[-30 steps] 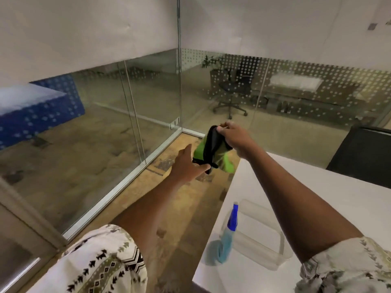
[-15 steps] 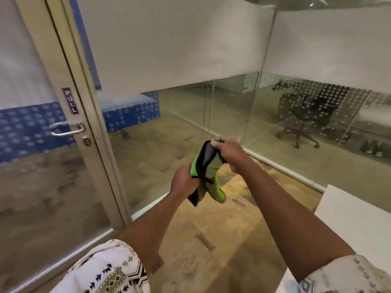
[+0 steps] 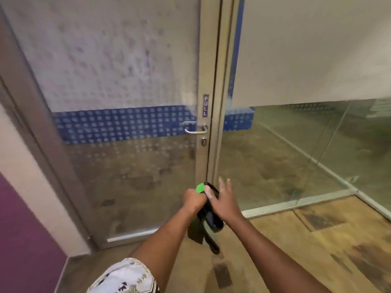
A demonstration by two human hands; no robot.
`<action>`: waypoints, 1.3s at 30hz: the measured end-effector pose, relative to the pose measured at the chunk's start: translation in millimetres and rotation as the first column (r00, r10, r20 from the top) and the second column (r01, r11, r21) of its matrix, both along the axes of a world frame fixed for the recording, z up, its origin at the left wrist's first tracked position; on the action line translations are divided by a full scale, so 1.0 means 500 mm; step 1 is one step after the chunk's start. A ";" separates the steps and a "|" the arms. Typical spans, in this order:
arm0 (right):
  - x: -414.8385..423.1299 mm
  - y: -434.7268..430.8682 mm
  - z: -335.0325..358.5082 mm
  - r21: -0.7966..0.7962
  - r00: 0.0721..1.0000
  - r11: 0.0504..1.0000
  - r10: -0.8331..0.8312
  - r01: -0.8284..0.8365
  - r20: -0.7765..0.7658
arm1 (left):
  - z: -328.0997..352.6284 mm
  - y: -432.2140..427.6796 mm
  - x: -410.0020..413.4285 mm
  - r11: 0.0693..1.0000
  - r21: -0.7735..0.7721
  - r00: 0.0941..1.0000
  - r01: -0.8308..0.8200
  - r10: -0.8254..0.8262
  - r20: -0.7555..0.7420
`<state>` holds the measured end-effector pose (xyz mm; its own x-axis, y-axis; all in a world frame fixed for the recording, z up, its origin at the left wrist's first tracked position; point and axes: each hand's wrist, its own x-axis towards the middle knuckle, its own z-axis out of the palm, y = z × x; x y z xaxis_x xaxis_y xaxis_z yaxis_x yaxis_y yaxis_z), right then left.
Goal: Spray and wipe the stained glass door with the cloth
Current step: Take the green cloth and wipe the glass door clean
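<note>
In front of the speckled, smeary glass door [image 3: 127,92], I see my left hand [image 3: 193,199] fisted round the limp green-and-black cloth [image 3: 208,220]; right hand [image 3: 224,201] fingers spread, touching it.

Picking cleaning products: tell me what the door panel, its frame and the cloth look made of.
Door panel: glass, see-through, with a frosted dot pattern and a blue band. Frame: brushed metal by its dull grey sheen, probably aluminium. Cloth: soft fabric, green and black, limp and folded in the left hand; possibly microfibre.
</note>
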<state>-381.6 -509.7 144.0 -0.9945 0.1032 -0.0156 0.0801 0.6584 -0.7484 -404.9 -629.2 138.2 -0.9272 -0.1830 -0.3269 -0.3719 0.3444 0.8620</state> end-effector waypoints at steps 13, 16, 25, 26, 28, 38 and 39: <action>-0.272 -0.285 -0.030 0.323 0.725 0.653 0.656 -0.685 0.210 | -0.006 -0.334 -0.156 0.535 0.609 0.786 -0.586 0.557 0.268; -0.348 -0.331 -0.022 0.440 0.743 0.626 0.648 -0.644 0.168 | 0.008 -0.375 -0.217 0.449 0.661 0.758 -0.601 0.584 0.292; -0.560 -0.422 0.033 0.278 0.735 0.705 0.678 -0.652 0.003 | 0.044 -0.463 -0.386 0.546 0.558 0.729 -0.625 0.663 0.169; -0.578 -0.429 0.042 0.235 0.735 0.716 0.678 -0.657 -0.009 | 0.041 -0.475 -0.394 0.613 0.407 0.692 -0.677 0.719 0.066; -0.612 -0.445 0.059 0.172 0.724 0.717 0.689 -0.675 -0.033 | 0.042 -0.496 -0.398 0.740 0.047 0.712 -0.670 0.660 -0.241; -0.747 -0.508 0.163 -0.127 0.386 0.415 0.900 -0.901 0.204 | 0.056 -0.609 -0.434 0.735 -0.670 0.903 0.103 -0.352 -0.247; -0.757 -0.514 0.168 -0.154 0.396 0.430 0.894 -0.889 0.210 | 0.058 -0.615 -0.437 0.789 -0.602 0.909 0.121 -0.331 -0.252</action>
